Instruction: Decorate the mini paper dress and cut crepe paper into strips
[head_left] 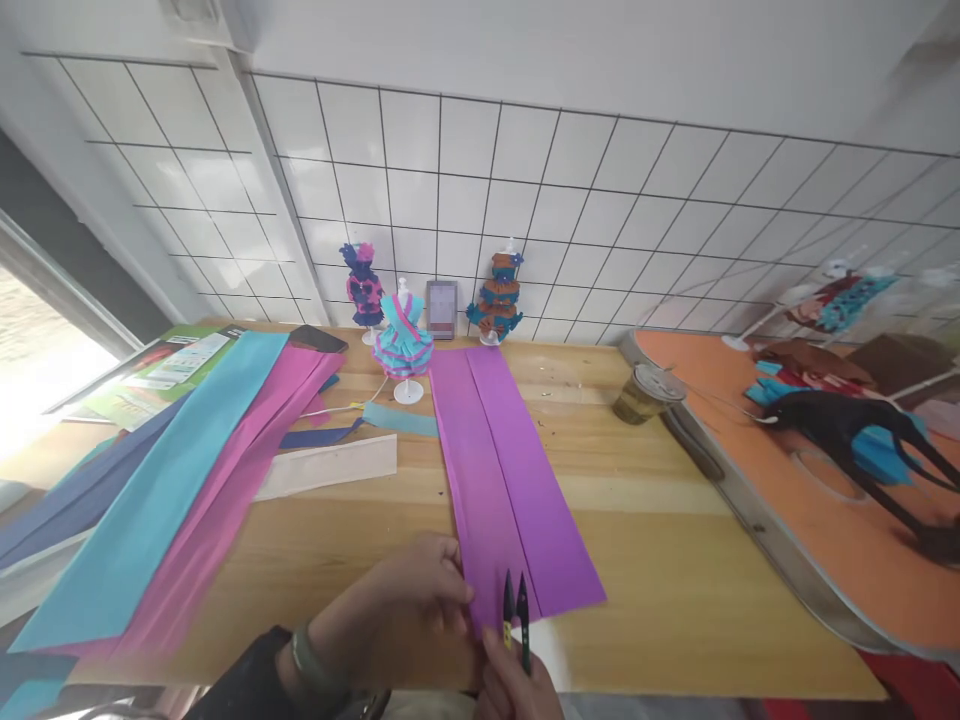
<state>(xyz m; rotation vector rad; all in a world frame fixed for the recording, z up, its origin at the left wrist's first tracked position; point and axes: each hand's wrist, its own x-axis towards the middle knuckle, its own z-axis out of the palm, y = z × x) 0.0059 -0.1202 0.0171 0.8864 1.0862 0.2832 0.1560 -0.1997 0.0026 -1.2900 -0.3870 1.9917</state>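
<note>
A long purple paper strip (502,470) lies lengthwise on the wooden table (675,560), slit along much of its middle. My left hand (416,590) pinches its near left corner, fingers closed on the paper. My right hand (517,685), low at the frame's bottom edge, grips small dark snips (516,612) whose two blades point up at the strip's near edge, slightly apart.
Long blue, pink and navy paper sheets (172,490) cover the table's left side, with a white strip (330,468) beside them. Three small mannequins in paper dresses (403,340) stand at the tiled wall. A cup (645,392) and an orange board (817,500) with dark figures sit right.
</note>
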